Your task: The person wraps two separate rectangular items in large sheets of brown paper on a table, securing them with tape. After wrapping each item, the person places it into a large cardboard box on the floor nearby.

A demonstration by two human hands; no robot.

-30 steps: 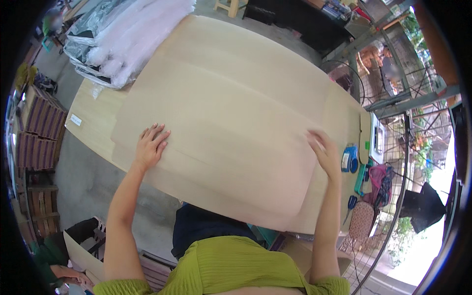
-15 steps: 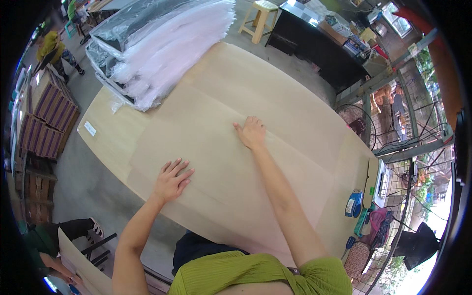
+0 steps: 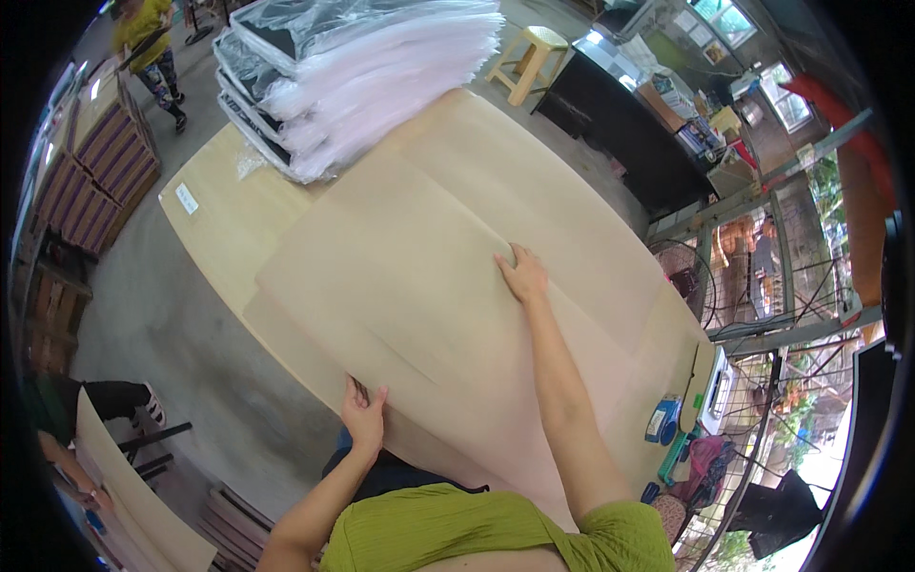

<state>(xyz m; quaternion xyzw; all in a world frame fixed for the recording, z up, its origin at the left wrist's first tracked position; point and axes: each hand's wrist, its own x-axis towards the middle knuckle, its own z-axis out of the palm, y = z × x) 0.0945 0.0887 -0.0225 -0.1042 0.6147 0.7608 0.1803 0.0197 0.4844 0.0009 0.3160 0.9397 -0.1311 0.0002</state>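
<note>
A large, thin, tan sheet [image 3: 410, 267] spreads over the wide table, with another layer of the same colour showing beneath it along the edges. At the near edge, my left hand [image 3: 363, 419] has its fingers curled under the sheet and its thumb on top, and the sheet buckles slightly beside it. My right hand [image 3: 526, 276] is farther in, its fingers and thumb closed at the sheet's long far edge or fold. Some of its fingertips are hidden there.
Plastic-wrapped, dark-framed panels [image 3: 372, 105] are stacked on the table's far left. A blue tape dispenser [image 3: 662, 419] lies at its right end. Stacked cartons [image 3: 95, 162] stand left. A stool [image 3: 529, 62] and black desk [image 3: 620, 133] are beyond. Another person's hand [image 3: 98, 499] works at lower left.
My left hand has gone from lying flat to gripping the near edge, moving right and toward me. My right hand has shifted slightly right and nearer. The sheet is shifted and partly lifted.
</note>
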